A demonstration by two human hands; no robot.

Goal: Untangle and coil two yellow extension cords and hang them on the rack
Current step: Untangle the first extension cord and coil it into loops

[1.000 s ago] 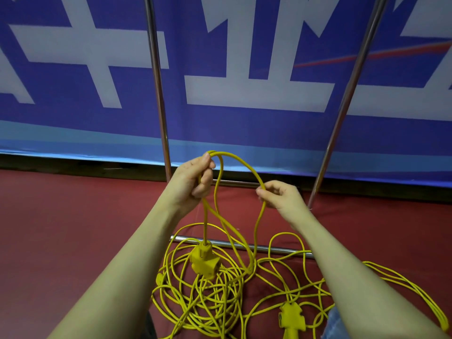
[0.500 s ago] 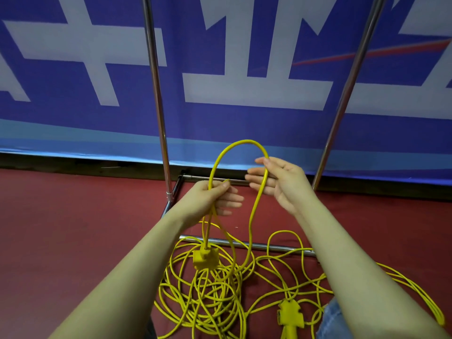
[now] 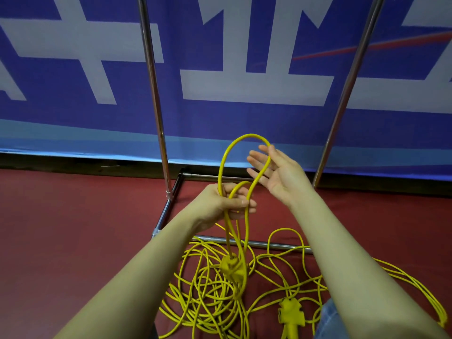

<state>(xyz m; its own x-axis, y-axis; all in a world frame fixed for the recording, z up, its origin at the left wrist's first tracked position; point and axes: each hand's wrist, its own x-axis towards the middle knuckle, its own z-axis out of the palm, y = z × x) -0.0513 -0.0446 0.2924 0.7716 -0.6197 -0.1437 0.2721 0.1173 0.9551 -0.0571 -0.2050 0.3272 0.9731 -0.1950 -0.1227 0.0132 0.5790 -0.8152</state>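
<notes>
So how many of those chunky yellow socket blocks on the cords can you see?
2. One yellow socket block hangs below the left hand, over the tangled pile. The other yellow socket block lies on the red floor near the bottom edge. More may be hidden.

Left hand [image 3: 226, 204]: grips gathered strands of yellow extension cord [image 3: 244, 143], a tall loop rising above it.
Right hand [image 3: 276, 173]: fingers straight, touching the loop's right side.
Socket block [image 3: 232, 266]: dangles below the left hand.
Floor [image 3: 73, 228]: tangled cord [image 3: 208, 289], second socket block [image 3: 291, 311].
Rack [image 3: 156, 118]: chrome posts behind.
</notes>
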